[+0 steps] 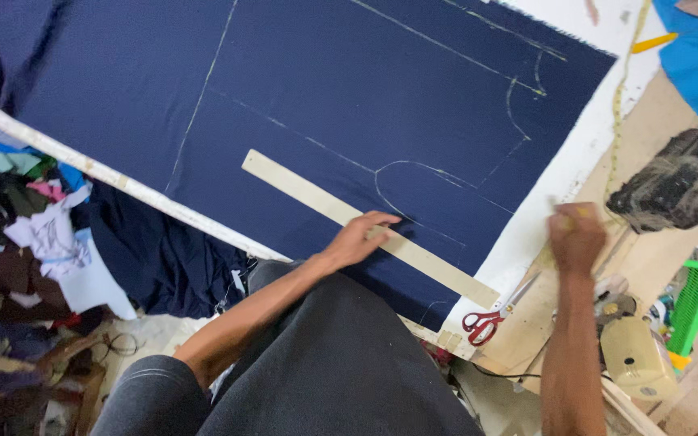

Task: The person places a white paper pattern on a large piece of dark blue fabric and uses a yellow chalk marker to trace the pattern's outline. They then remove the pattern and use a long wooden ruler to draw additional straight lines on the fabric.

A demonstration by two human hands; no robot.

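- Head view: our left hand (363, 238) lies flat, fingers spread, on the long cream ruler (365, 226), which crosses the navy cloth (349, 105) near the table's front edge.
- Our right hand (575, 234) hovers blurred over the table's right edge (559, 173); we cannot tell whether its fingers are closed.
- We judge firm, even pressure along the ruler keeps chalk lines (446, 173) true.
- Red-handled scissors (490, 316) lie at the front right corner.
- No packages, labels or signs are legible.

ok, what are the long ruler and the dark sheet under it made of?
Ruler: probably wood, possibly plastic; flat, pale cream, matte strip. Sheet: woven cloth, navy, matte, with chalk lines and a frayed edge. The left hand presses on the ruler.
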